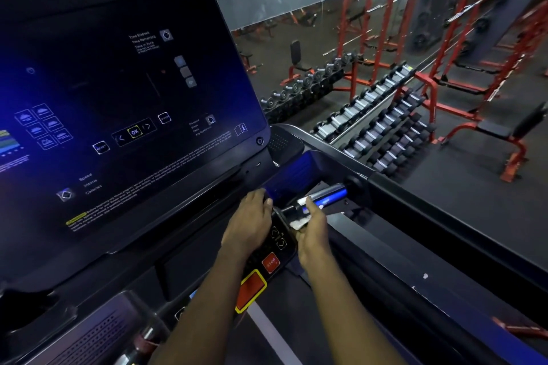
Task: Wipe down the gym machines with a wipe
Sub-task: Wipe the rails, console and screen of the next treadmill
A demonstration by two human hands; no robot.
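I stand at a treadmill with a large dark console screen (124,104) filling the left of the view. A shiny metal handlebar grip (329,195) sticks out at the console's lower right. My right hand (312,225) holds a white wipe (300,223) against that bar, thumb up along it. My left hand (252,222) rests with curled fingers on the console's edge just left of the bar, above the control panel with a red STOP button (270,262).
The treadmill's black side rail (430,216) runs to the lower right. Beyond it stand dumbbell racks (382,121), a red bench (498,133) and red squat racks (462,38). A red-and-yellow safety tab (250,290) sits below the STOP button.
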